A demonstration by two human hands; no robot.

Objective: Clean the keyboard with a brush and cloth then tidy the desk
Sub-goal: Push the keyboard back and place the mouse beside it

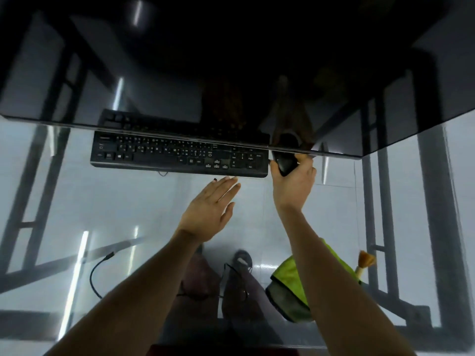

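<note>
A black keyboard [177, 155] lies on the glass desk [77, 196], its far rows tucked under the dark monitor [231, 60]. My right hand [293, 183] grips a black mouse [284, 160] just off the keyboard's right end. My left hand [212, 209] hovers flat with fingers apart, just in front of the keyboard's near edge, holding nothing. A green cloth [290, 289] lies at the near right, partly hidden by my right forearm. Beside it rests a small brush [365, 263] with orange bristles.
A black cable [96, 273] with a plug curls on the glass at the near left. Through the glass I see my legs and a shoe [241, 260], plus the desk's dark frame bars on both sides.
</note>
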